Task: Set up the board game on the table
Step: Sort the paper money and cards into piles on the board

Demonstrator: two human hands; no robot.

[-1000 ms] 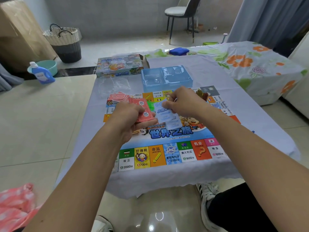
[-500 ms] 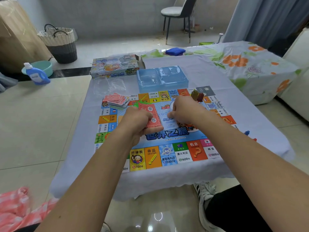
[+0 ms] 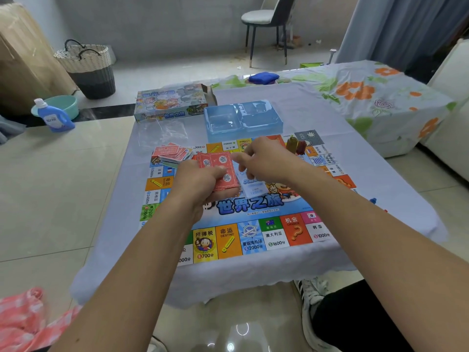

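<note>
Left hand (image 3: 200, 184) grips the red deck (image 3: 218, 171) over the board (image 3: 253, 207) centre; a second ago it sat lower and flatter. Right hand (image 3: 269, 161) fingers now pinch a pale blue card (image 3: 253, 188), peeling it off: sorting mid-way. Board's near edge overhangs the desk (image 3: 368, 148) front; loose red cards (image 3: 170, 151) far-left; tray (image 3: 241, 118) behind. Free room right.

Just one view on my end, the head cam, so nothing overlaps with a second angle. It sits up above the near edge of the table (image 3: 142, 275) and looks forward and down, wide-angle. Both forearms run in from the bottom, the game board (image 3: 253, 240) is close, and the room's far wall shows up top.
</note>
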